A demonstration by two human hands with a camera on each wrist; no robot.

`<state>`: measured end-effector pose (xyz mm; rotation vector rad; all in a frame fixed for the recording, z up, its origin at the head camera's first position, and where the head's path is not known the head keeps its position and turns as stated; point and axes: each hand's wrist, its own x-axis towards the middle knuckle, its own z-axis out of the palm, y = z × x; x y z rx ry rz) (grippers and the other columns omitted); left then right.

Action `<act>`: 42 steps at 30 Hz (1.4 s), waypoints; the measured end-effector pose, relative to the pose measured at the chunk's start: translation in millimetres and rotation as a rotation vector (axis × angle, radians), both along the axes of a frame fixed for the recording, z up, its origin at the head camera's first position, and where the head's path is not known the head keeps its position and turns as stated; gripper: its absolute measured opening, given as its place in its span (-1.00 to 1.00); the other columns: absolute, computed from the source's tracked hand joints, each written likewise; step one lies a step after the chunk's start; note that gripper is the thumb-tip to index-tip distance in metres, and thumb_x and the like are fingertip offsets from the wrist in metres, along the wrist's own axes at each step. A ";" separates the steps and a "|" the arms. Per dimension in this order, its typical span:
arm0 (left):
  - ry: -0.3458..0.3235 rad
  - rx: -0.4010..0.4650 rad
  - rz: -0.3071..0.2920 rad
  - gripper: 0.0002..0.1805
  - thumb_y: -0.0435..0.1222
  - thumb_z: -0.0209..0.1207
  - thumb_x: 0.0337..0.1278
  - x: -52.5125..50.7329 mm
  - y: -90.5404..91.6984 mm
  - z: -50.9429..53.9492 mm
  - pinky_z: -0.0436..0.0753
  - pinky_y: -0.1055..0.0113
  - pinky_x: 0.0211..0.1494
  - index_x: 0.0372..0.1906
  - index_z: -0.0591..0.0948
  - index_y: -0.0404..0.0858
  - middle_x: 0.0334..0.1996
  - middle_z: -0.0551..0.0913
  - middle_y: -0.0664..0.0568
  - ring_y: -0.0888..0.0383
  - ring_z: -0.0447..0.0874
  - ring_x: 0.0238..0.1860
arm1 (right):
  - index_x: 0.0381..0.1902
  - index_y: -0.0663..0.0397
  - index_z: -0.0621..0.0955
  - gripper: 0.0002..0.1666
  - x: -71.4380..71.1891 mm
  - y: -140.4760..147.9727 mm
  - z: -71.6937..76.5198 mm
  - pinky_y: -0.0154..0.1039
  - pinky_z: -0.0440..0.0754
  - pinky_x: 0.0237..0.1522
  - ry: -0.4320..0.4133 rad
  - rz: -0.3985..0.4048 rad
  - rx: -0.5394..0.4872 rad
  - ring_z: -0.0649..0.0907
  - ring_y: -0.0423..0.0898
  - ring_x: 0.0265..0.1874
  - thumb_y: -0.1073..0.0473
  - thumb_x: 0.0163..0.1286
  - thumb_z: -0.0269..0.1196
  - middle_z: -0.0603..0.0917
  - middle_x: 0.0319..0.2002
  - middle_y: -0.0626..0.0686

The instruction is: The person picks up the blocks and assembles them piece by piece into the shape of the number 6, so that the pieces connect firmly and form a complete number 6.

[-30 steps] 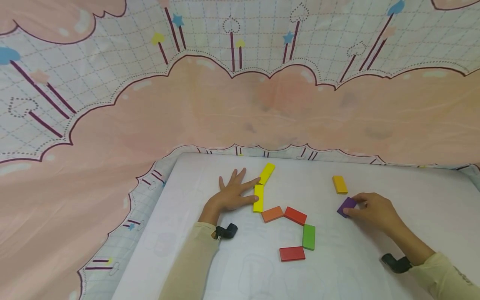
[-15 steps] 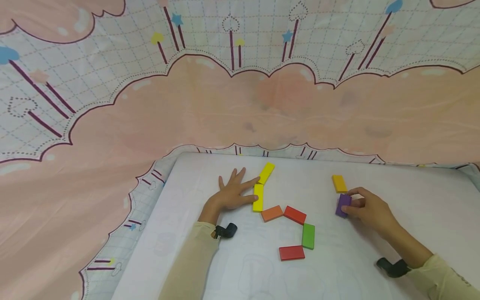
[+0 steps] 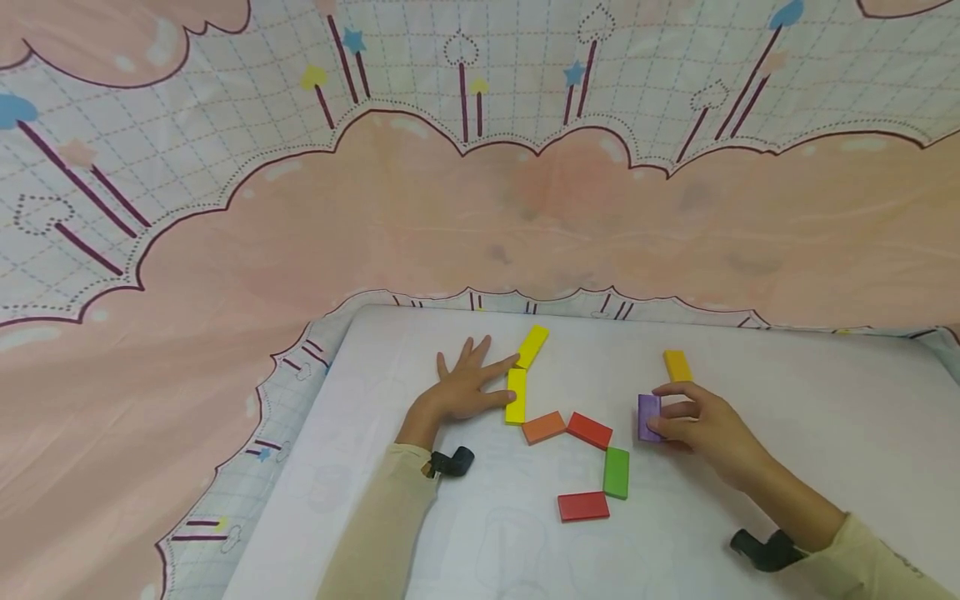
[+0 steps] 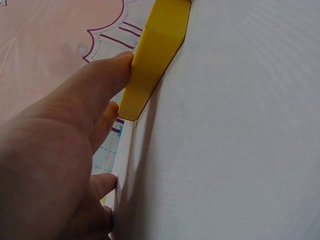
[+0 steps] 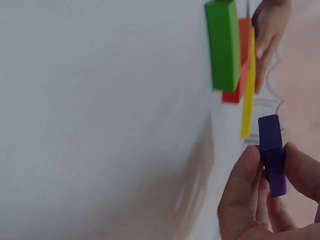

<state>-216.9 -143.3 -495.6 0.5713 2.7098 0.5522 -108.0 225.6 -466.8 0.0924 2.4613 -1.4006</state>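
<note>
My right hand (image 3: 716, 429) pinches a purple block (image 3: 647, 417) between thumb and fingers, held to the right of the curved row. In the right wrist view, the purple block (image 5: 270, 132) appears raised off the white surface. Fingers spread, my left hand (image 3: 465, 392) rests at the row's upper left. Its thumb touches the lower yellow block (image 3: 517, 408), and its index fingertip is at the joint with the upper yellow block (image 3: 535, 344). From there the row runs on through an orange block (image 3: 543, 427), a red block (image 3: 589, 430), a green block (image 3: 617, 473) and another red block (image 3: 583, 507).
Beyond my right hand lies an amber block (image 3: 677, 365), its near end partly hidden by the fingers. All the blocks lie on a white tabletop (image 3: 420, 533). A patterned pink and white cloth (image 3: 375, 225) hangs behind and drapes along the left side.
My right hand has shifted left with the purple block, away from below the amber block and toward the row. The block has turned more upright in view. My left hand stays put.
</note>
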 end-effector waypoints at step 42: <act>-0.004 0.014 0.004 -0.23 0.32 0.06 0.30 -1.8 0.4 -2.9 -0.64 -0.43 0.45 0.57 0.13 0.42 0.69 -0.31 0.04 -0.11 -0.58 0.67 | 0.00 0.00 0.66 -0.53 2.3 -122.8 -2.1 -0.24 0.71 -0.30 0.023 0.322 -0.006 0.69 -0.14 -0.32 0.16 0.13 0.56 0.72 -0.26 -0.06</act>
